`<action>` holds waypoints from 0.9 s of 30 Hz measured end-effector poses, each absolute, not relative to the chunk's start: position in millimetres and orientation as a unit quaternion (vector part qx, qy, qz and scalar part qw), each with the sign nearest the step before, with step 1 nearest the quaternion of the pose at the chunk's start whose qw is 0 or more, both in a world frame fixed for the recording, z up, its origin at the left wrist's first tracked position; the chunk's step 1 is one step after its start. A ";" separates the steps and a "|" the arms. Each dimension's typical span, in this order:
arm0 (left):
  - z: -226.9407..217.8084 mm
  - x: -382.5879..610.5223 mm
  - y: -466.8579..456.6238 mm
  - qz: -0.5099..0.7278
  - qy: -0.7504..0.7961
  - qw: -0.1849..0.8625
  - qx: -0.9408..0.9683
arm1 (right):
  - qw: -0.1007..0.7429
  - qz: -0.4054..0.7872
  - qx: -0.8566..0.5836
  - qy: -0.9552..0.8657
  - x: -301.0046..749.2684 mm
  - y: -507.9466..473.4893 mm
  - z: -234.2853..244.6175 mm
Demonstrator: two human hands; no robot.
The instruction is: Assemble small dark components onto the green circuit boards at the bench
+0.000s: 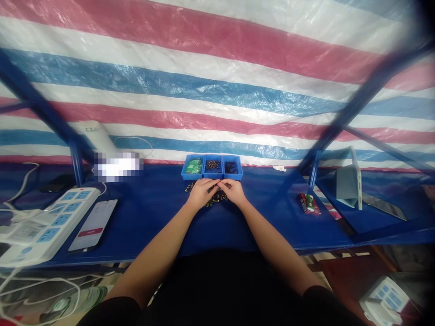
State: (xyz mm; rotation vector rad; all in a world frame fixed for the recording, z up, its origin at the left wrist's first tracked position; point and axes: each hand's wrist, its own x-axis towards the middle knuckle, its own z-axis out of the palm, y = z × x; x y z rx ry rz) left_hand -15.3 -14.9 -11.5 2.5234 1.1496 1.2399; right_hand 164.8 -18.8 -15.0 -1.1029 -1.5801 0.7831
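My left hand (200, 192) and my right hand (233, 190) meet fingertip to fingertip just in front of three joined blue bins. Both are closed in a pinch; whatever sits between the fingertips is too small to make out. Below and around them lies a loose pile of small dark and brass-coloured parts (217, 197). The left blue bin (184, 174) holds green pieces that look like circuit boards. In the middle bin (213, 175) are small brass-and-black parts, and the right bin (241, 171) contains dark pieces.
On the blue table (142, 226), a phone (93, 225) and a white power strip (64, 222) with cables lie left. A small red and green box (309, 203) and a tablet in a stand (350, 183) are right. Blue metal posts (314, 170) rise at both sides before a striped sheet.
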 end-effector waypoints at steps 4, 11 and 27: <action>-14.5 -16.5 -11.4 0.423 0.379 0.036 0.822 | 0.512 0.347 -0.446 -0.647 163.7 -17.9 -17.7; -13.6 -16.2 -12.0 0.408 0.386 0.012 0.827 | 0.521 0.339 -0.459 -0.634 164.8 -20.3 -11.2; -17.1 -17.8 -10.0 0.415 0.412 0.031 0.811 | 0.525 0.371 -0.448 -0.622 166.4 -14.1 -18.6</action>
